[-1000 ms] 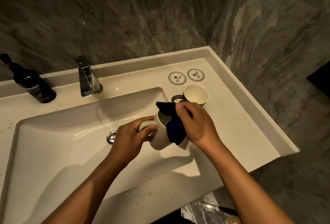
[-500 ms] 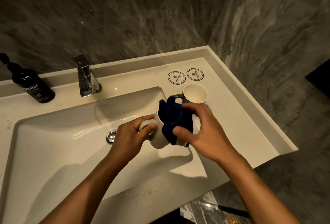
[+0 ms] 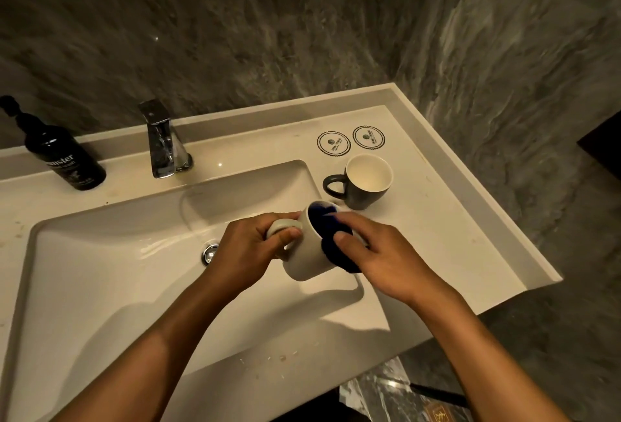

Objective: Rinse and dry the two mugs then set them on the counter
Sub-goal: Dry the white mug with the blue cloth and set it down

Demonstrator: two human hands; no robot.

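Drying the white mug (image 3: 307, 250) well, going by the head view, means keeping the left hand (image 3: 250, 250) firm on the handle while the right hand (image 3: 376, 253) works the dark blue cloth (image 3: 336, 243) around the wall, over the rim and into the bowl, turning the mug so no wet patch is missed; the base probably wants a last wipe before it goes down. The left grip is curled round the handle, thumb pressed over it, and the right grip pinches the cloth against the mug's side, part of the cloth tucked inside the mouth. The white mug is tilted, held above the right edge of the sink basin (image 3: 100, 270), off the worktop (image 3: 453, 236). It is plain, glossy and off-white. The dark mug (image 3: 361, 186), pale inside, stands upright on the worktop just behind it, handle pointing left, near two round coasters (image 3: 351, 141).
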